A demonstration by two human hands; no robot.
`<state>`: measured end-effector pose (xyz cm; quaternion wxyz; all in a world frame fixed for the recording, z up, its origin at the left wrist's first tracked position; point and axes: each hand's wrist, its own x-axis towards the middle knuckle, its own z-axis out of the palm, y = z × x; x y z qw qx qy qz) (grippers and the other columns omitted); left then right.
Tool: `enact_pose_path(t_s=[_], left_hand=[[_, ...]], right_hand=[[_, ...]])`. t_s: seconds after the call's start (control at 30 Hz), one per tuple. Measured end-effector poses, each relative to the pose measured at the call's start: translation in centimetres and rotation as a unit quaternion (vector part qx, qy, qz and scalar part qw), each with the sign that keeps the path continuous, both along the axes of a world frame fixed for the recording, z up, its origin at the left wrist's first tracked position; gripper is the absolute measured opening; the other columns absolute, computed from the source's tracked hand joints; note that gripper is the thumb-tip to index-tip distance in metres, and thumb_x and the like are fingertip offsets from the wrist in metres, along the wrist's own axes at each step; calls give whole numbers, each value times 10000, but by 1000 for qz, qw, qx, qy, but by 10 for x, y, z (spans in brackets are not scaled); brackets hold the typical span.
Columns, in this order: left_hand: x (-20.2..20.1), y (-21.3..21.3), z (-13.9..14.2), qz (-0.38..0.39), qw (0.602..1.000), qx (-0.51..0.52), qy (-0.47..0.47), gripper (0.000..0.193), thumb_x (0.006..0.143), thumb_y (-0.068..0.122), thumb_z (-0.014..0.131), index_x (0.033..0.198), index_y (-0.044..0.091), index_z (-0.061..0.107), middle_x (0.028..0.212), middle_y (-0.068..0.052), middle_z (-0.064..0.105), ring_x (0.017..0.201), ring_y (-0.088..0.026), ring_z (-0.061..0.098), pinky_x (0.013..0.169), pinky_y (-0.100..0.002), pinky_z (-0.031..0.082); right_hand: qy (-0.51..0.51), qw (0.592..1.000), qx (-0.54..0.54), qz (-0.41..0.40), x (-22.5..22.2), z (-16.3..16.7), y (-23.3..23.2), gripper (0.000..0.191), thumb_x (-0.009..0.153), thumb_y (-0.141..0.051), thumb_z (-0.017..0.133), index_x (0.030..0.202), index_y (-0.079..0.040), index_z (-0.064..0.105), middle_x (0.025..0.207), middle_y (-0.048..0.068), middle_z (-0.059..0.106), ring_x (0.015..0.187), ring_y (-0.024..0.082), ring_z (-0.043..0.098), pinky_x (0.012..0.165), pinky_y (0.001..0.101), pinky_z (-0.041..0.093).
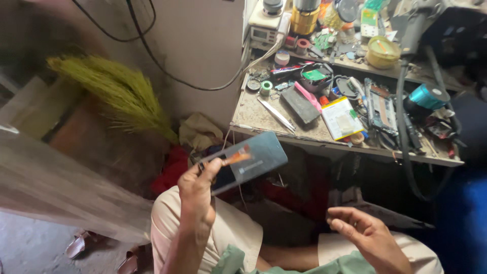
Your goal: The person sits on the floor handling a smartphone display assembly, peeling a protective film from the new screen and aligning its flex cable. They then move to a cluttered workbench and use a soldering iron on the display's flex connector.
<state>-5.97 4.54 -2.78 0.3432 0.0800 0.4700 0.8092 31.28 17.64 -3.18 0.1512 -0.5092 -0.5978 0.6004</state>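
Centre frame, the left hand (pixel 199 185) pinches a grey-blue phone panel (pixel 248 160) by its lower end, holding it tilted up over the lap; a small orange tab (pixel 237 157) sits on the panel near the thumb. The right hand (pixel 366 234), lower right, is empty, fingers loosely curled and apart from everything. On the workbench (pixel 258 117) at upper right, a flat white-and-yellow rectangular pack (pixel 342 118) lies near the front edge, beside a dark block (pixel 300 105) and a pink strip (pixel 308 95). Tweezers (pixel 276 114) lie left of them, an open phone frame (pixel 381 107) to the right. A yellow round tin (pixel 383 50) stands on the shelf behind. A straw broom (pixel 119 94) leans at upper left against the pale wall, with black cables across it.
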Motion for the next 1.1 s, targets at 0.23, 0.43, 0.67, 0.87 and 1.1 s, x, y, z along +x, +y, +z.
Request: enact_pose_path(t_s=[0.23, 0.43, 0.67, 0.87, 1.1], left_hand=[[-21, 4, 21, 40, 998, 39, -6, 106, 889, 60, 774, 985, 17, 789, 834, 28, 710, 692, -43, 580, 646, -199, 473], [-30, -19, 37, 51, 995, 82, -27, 120, 886, 37, 742, 997, -1, 766, 891, -19, 751, 761, -94, 677, 714, -239, 560], [-40, -43, 45, 86, 993, 82, -3, 102, 913, 14, 752, 1012, -1, 768, 917, -21, 725, 780, -92, 649, 740, -242, 556], [-39, -47, 52, 90, 993, 75, 10, 101, 890, 12, 745, 988, 2, 767, 909, -19, 741, 784, -92, 664, 741, -237, 559], [-34, -21, 53, 85, 994, 32, 61, 98, 884, 31, 794, 982, 25, 802, 867, 27, 706, 740, -51, 587, 679, -206, 466]], right_hand=[[-52, 998, 1, -42, 61, -6, -13, 391, 889, -151, 744, 1258, -35, 691, 1130, 158, 793, 1102, 198, 736, 976, 336, 534], [-74, 985, 85, -131, 117, 6, -30, 394, 914, -90, 732, 1290, 22, 700, 1131, 242, 750, 1117, 328, 764, 1004, 444, 559], [88, 984, -9, 153, 158, 37, 12, 555, 874, -148, 695, 1406, -44, 576, 1144, 261, 725, 1015, 378, 752, 922, 507, 655], [115, 949, 271, 113, 162, 30, -7, 344, 1002, -121, 670, 1312, 22, 716, 1044, 200, 730, 939, 315, 772, 848, 457, 655], [125, 963, 232, -64, 79, 58, -19, 277, 952, -41, 666, 1186, 87, 740, 914, 196, 778, 863, 256, 739, 832, 380, 589]])
